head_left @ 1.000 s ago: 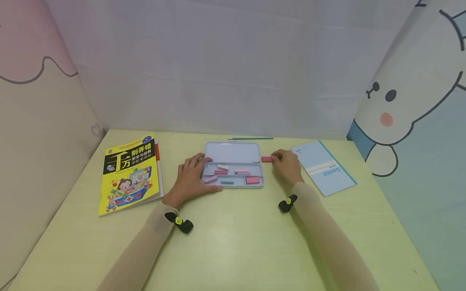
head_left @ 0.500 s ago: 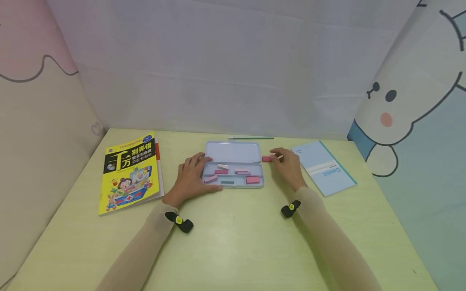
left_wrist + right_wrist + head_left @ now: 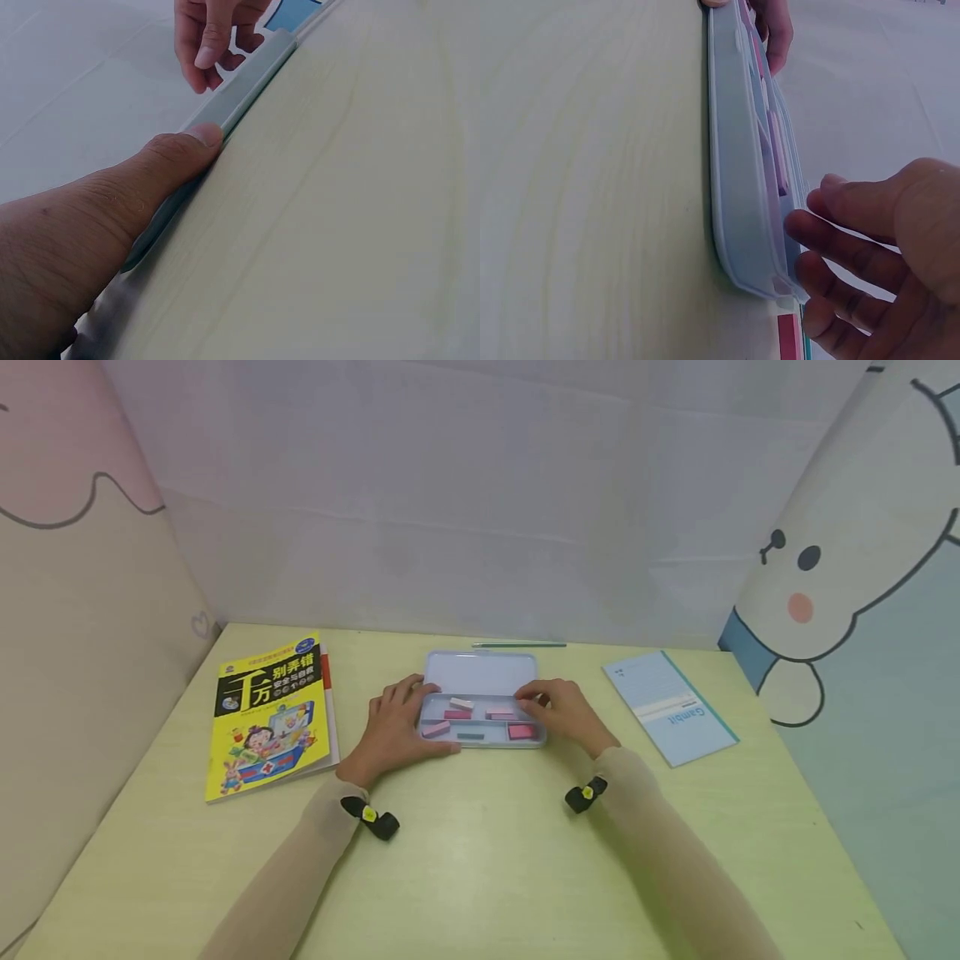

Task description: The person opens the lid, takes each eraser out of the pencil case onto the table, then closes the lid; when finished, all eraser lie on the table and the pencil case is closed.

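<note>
The left hand [image 3: 392,727] grips the left end of an open, pale-blue rectangular case [image 3: 480,673]. The right hand [image 3: 567,712], fingers loosely bent and parted, is at its right end.

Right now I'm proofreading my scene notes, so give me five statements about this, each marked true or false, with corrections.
1. The left hand grips the pencil case. True.
2. The lid is shut. False: it stands open.
3. The green pencil lies beyond the lid. True.
4. The yellow book lies right of the pencil case. False: it lies left.
5. The right hand holds the Gambit notebook. False: that hand is at the pencil case's right end.
</note>
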Action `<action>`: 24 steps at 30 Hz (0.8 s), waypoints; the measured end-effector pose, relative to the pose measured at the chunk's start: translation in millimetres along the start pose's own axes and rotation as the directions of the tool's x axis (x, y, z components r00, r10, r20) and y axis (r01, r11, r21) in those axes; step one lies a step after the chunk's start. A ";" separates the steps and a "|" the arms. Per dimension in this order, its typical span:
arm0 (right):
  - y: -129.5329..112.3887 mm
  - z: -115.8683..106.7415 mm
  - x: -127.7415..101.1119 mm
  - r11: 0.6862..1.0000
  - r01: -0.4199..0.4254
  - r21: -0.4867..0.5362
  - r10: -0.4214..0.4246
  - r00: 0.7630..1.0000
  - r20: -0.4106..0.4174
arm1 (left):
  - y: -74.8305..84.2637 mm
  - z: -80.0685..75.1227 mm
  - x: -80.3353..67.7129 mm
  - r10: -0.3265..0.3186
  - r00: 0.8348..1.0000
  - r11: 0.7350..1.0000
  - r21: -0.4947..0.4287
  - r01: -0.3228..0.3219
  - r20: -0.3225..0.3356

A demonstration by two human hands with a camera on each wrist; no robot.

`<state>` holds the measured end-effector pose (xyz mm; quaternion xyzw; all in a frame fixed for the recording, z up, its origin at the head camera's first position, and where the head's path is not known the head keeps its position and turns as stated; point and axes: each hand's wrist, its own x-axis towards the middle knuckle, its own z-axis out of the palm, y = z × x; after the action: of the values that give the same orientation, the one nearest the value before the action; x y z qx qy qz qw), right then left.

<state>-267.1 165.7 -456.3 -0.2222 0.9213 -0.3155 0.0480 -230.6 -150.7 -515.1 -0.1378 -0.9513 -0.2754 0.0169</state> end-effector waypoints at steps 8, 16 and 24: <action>-7.4 9.0 6.3 0.998 -0.063 -0.018 0.065 0.991 0.118 | -1.6 1.8 -1.1 -0.004 1.000 1.000 -0.005 0.004 0.010; -9.7 13.2 9.2 0.996 -0.084 -0.029 0.087 0.991 0.104 | -1.0 0.9 -0.3 -0.004 1.000 1.000 -0.002 0.004 0.007; -7.3 17.8 8.8 0.998 -0.066 0.000 0.066 0.995 0.075 | -1.1 0.3 0.9 0.003 1.000 1.000 0.002 -0.003 0.004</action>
<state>-268.1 146.7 -465.7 -0.2031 0.9254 -0.3062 0.0930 -231.7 -151.2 -515.8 -0.1399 -0.9513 -0.2743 0.0155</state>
